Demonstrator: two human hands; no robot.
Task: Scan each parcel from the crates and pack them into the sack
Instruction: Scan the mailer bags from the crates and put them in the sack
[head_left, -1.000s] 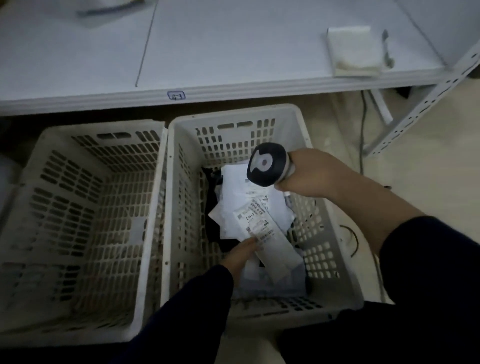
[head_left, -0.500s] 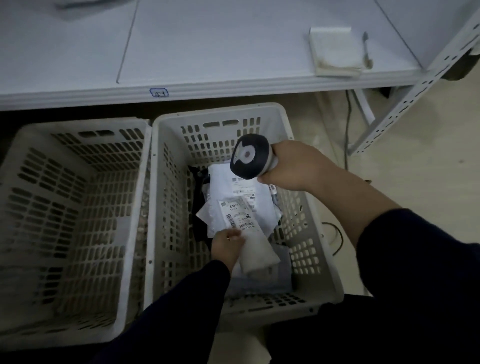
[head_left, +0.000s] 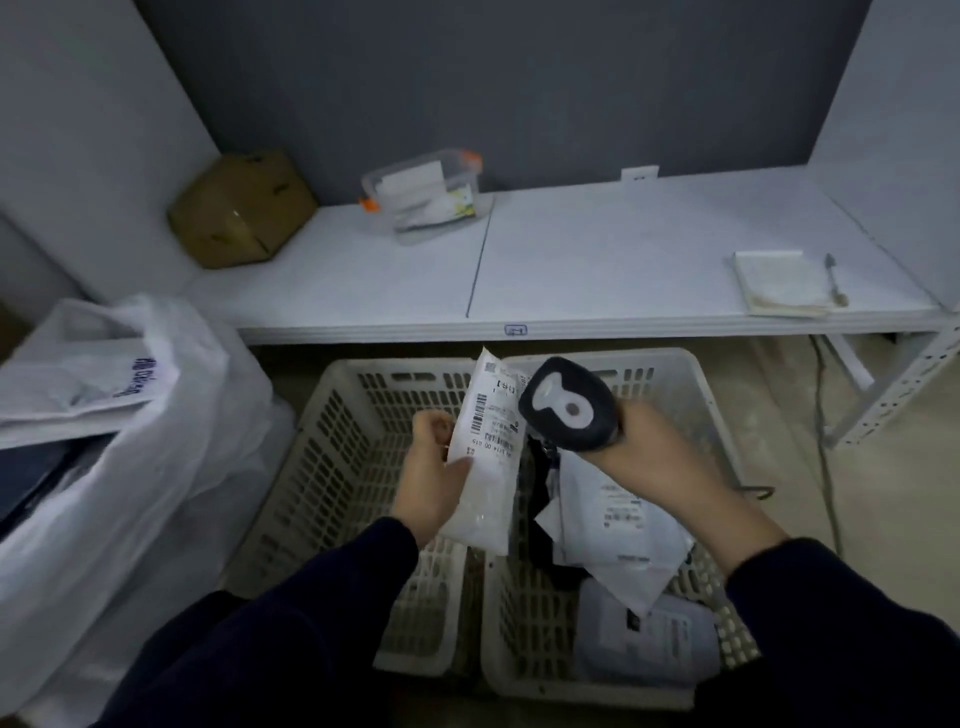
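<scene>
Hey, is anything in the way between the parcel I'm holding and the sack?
Nothing visible. The left hand holds the parcel above the crates, and the sack stands to its left. The scanner is on the other side.

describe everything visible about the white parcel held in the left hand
The long, narrow white plastic mailer parcel looks soft and wrinkled. A shipping label with a barcode and black text covers its upper half; the lower half is plain. It is held nearly upright, label toward the camera, above where the two white slotted plastic crates meet. The left hand grips its left edge near the middle, thumb on the front. The black handheld scanner overlaps its upper right corner; contact cannot be told.
</scene>
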